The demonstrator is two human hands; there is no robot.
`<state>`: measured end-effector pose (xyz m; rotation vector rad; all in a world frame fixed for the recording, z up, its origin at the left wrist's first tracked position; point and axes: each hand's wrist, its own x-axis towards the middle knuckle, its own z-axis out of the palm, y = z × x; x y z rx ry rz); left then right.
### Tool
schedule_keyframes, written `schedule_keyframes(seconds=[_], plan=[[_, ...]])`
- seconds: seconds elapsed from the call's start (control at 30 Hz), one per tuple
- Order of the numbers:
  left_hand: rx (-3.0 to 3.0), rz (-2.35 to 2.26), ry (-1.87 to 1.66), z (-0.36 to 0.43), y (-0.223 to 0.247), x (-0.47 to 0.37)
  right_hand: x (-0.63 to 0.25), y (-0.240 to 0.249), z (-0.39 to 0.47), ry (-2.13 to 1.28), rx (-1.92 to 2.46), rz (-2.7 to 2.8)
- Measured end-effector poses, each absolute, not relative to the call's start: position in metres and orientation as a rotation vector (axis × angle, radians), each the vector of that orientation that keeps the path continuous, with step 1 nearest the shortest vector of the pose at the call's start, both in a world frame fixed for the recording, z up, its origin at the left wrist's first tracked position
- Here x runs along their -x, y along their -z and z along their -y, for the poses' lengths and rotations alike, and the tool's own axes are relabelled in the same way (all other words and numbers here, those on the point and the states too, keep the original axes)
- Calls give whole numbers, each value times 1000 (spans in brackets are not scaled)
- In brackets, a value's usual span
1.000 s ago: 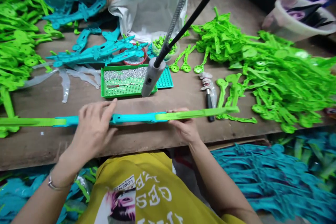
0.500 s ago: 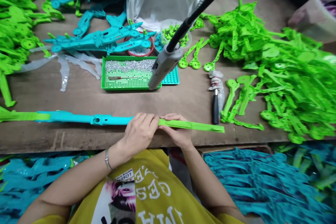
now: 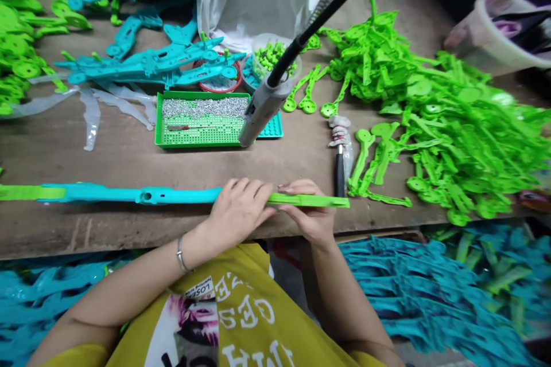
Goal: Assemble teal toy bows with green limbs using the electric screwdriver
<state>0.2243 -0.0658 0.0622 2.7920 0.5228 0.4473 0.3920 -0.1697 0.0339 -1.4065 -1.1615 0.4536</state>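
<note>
A long turquoise plastic part (image 3: pixel 112 194) lies level along the table's front edge, with green plastic pieces at both its ends. My left hand (image 3: pixel 239 212) is closed over its right end, where the turquoise meets the right green plastic piece (image 3: pixel 307 200). Thumb below and fingers above, my right hand (image 3: pixel 316 221) grips that green piece near its middle. Its tip sticks out to the right of the hand. The joint between the two parts is hidden under my left hand.
A grey power screwdriver (image 3: pixel 264 106) hangs over a green basket (image 3: pixel 157 126) of screws. A hammer (image 3: pixel 340 172) lies right of it. Green parts (image 3: pixel 465 109) are heaped at right, turquoise parts (image 3: pixel 142 69) at back left. A tub (image 3: pixel 473 40) stands far right.
The view has turned slightly right. Both hands have shifted right along the piece, the right one farther out on the green part. The hold on the parts continues.
</note>
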Motion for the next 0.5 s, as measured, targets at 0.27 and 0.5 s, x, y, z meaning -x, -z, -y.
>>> schedule_keyframes(seconds=[0.27, 0.5], plan=[[-2775, -372, -737, 66, -44, -241, -388, -42, 167, -399, 1404, 1177], [-2771, -367, -700, 65, -40, -241, -403, -48, 178, -330, 1312, 1030]])
